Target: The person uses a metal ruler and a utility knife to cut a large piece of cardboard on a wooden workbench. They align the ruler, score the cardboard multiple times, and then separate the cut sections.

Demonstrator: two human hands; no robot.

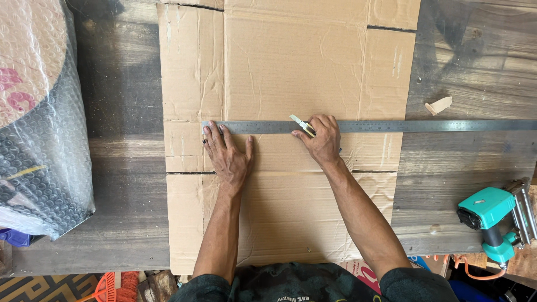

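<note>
A flattened brown cardboard sheet (pixel 291 67) lies on a dark wooden table (pixel 123 168). A long steel ruler (pixel 425 126) runs across it from left to right. My left hand (pixel 228 154) is pressed flat on the cardboard, fingers spread, with the fingertips on the ruler's left end. My right hand (pixel 321 140) grips a small utility knife (pixel 301 123) with a yellow and white body. Its blade rests against the ruler's far edge near the middle of the sheet.
A big roll of bubble wrap (pixel 39 123) fills the left side of the table. A teal pneumatic nail gun (pixel 492 215) with an orange hose lies at the right edge. A small cardboard scrap (pixel 438 105) sits on the table right of the sheet.
</note>
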